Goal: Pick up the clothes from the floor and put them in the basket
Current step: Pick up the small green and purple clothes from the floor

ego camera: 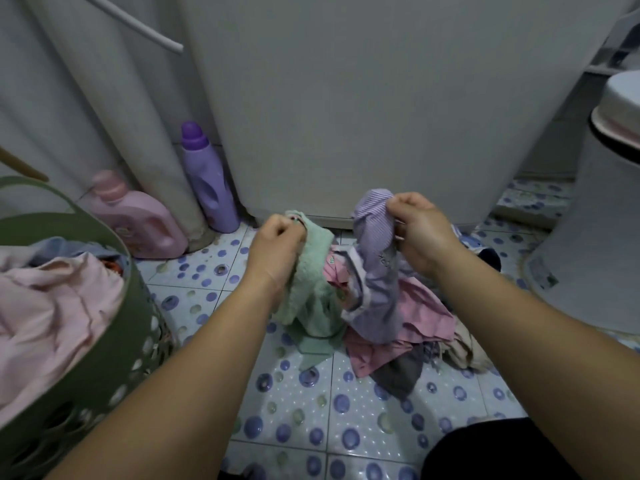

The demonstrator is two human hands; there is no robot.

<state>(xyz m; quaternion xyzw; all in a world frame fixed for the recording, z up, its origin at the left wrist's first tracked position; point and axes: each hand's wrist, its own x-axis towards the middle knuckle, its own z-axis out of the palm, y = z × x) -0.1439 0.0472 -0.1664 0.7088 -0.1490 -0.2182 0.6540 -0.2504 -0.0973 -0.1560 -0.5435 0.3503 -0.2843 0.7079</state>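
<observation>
A pile of clothes (pixel 408 337) lies on the spotted tile floor in front of a white appliance. My left hand (pixel 277 247) is shut on a mint green fleece garment (pixel 311 292), lifted partly off the pile. My right hand (pixel 420 233) is shut on a purple striped garment (pixel 375 271), also raised, its lower end still hanging onto the pile. Pink, beige and dark grey pieces lie under and around them. The green perforated basket (pixel 114 327) stands at the left, holding pink and blue clothes.
A purple bottle (pixel 207 181) and a pink detergent jug (pixel 138 220) stand against the wall beside a grey curtain (pixel 114 109). The white appliance (pixel 363 98) rises behind the pile. A white round tub (pixel 588 254) is at the right. My dark-clothed knee (pixel 498 452) is at bottom right.
</observation>
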